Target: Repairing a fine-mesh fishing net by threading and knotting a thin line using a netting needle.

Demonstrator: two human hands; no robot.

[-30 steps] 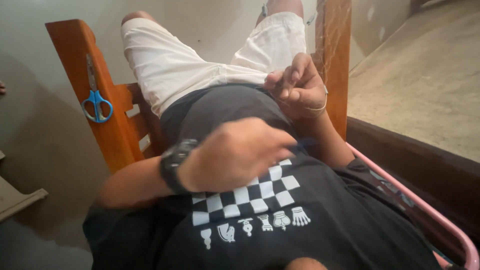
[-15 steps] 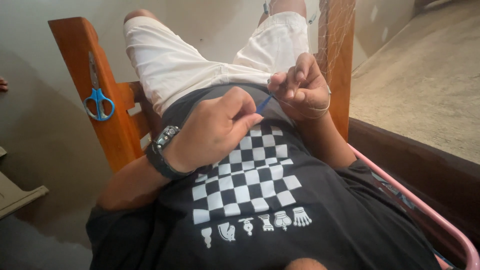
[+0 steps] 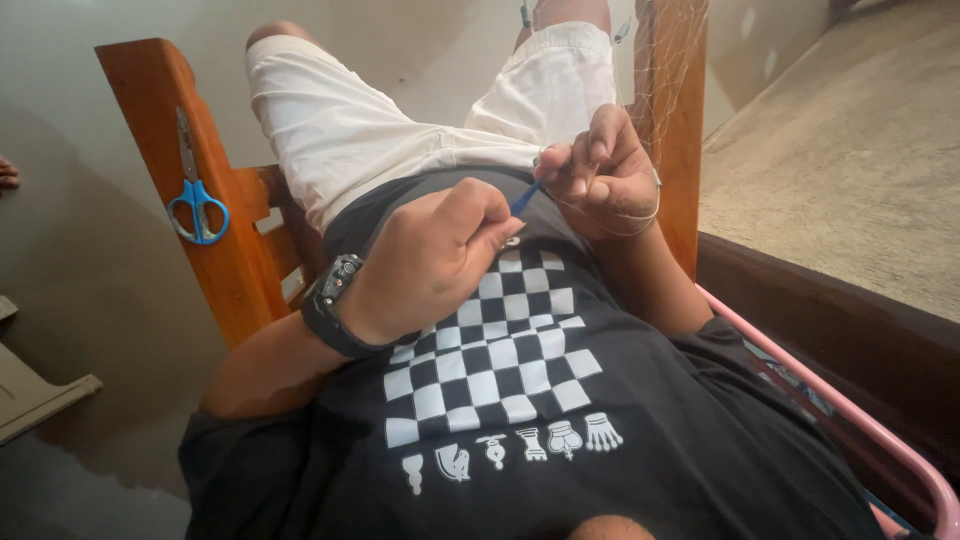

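The fingertips of the left hand are pinched together on the lower end of a thin blue tool, something like a slim needle or shuttle, which slants up and to the right across the small gap between the two hands. Its upper end disappears among the curled fingers of the right hand, which are clenched into a loose fist; whether they actually grip the tool or only the fine pale thread that loops around the wrist side of that hand cannot be told. The two hands sit just beside each other over the person's lap, at the hem of a black shirt printed with a white chequered square and a row of small white figures. A dark wristwatch wraps the left wrist. Beyond the hands lie the person's white shorts, both legs stretched away from the camera. Just behind the right hand stands an upright wooden post with fine, pale netting hanging over it, close to the thread. On the left side, well apart from the hands, a slanted wooden board of the same orange-brown frame carries a pair of blue-handled scissors, blades pointing up. A pink tube runs along the lower right edge beside the person's right arm, and a rough grey floor lies beyond it.
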